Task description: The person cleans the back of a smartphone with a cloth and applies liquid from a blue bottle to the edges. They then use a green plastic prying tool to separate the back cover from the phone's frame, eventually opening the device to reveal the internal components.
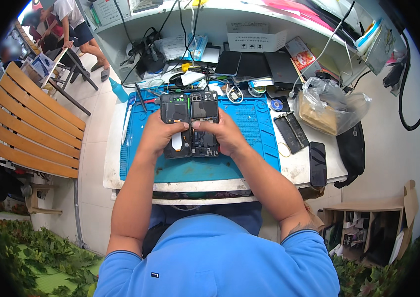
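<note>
An opened folding phone, its back covers off and inner parts bared, is held at the centre of the frame above the blue work mat on the counter. The left hand and right hand each have their grip pinched on one half, thumbs pressed on the lower parts. It appears to be a stage of inspection or part seating; steady, light thumb pressure would be called for next.
</note>
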Tool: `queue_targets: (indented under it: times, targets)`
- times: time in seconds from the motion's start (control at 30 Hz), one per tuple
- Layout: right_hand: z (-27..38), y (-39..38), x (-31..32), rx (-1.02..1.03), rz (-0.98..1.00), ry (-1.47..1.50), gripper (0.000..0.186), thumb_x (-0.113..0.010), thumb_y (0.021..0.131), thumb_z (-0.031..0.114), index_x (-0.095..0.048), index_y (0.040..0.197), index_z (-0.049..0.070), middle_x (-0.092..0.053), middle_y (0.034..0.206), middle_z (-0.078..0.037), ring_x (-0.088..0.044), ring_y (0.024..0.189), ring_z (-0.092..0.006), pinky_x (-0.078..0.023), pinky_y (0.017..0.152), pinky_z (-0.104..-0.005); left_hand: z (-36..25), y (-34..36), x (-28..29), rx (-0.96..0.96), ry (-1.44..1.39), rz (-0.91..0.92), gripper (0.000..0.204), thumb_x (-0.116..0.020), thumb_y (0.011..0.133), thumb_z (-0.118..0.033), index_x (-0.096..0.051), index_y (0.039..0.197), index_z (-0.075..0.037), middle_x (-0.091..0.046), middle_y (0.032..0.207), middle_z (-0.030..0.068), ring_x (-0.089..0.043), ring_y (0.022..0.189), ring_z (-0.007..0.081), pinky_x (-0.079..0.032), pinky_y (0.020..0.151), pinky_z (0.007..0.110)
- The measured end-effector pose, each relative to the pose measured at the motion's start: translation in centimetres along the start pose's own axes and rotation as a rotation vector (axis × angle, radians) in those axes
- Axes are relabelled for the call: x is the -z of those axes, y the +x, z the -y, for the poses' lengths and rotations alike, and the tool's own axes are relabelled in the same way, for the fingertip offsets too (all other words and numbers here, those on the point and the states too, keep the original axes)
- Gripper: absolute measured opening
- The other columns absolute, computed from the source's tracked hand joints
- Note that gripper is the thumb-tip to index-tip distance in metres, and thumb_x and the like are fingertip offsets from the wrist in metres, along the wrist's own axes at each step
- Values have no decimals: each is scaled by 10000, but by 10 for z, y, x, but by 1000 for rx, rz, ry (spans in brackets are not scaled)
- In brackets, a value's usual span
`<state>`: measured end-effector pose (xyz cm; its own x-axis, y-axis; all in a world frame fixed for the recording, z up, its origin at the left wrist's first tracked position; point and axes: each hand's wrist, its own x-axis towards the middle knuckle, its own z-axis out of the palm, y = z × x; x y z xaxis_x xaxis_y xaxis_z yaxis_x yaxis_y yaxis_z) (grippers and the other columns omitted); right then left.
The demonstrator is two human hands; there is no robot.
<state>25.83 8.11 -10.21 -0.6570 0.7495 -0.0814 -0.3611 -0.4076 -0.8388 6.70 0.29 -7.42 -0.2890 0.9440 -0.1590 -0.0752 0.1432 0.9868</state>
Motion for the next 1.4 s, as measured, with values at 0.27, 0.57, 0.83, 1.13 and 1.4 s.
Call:
queue_targets:
  times: [0.27, 0.57, 0.83, 1.13, 1.4]
  targets:
    - [17, -7, -3, -245, 259, 373, 828, -274, 1083, 680, -457, 1560, 28, -595, 1481, -191, -617, 1331, -326, -494, 1130, -493, -6, 0, 6, 45, -17, -22, 421, -835, 787, 21, -683, 1179, -5, -765, 1042, 98, -752, 870, 189, -628, 767, 349]
    - [16, -6, -4, -201, 191, 298, 632, -423, 1105, 504, -523, 1464, -6, -671, 1342, -186, -687, 1215, -295, -568, 1053, -470, -2, -2, 4, -20, 8, -19, 417, -845, 776, 13, -693, 1164, -3, -766, 1035, 96, -746, 876, 180, -617, 781, 333]
    - [19, -13, -8, -213, 301, 330, 1000, -287, 990, 849, -353, 1622, 77, -567, 1505, -167, -613, 1333, -296, -527, 1105, -473, -2, -3, 5, 32, -22, 2, 455, -863, 766, -2, -685, 1185, 4, -770, 1042, 110, -760, 840, 190, -636, 716, 340]
    - [18, -11, -14, -135, 253, 216, 986, -284, 1001, 832, -438, 1564, 38, -627, 1435, -172, -664, 1264, -278, -573, 1055, -444, 0, -3, 1, 9, -9, 54, 438, -860, 765, 3, -693, 1170, 1, -767, 1028, 95, -752, 849, 184, -631, 775, 338]
    - [16, -13, -18, -164, 211, 127, 1316, -253, 793, 1030, -470, 1535, -35, -636, 1426, -211, -661, 1273, -301, -559, 1077, -449, 0, -4, -6, 12, 25, 79, 400, -842, 760, 20, -709, 1137, -1, -771, 1005, 89, -748, 850, 171, -623, 768, 332]
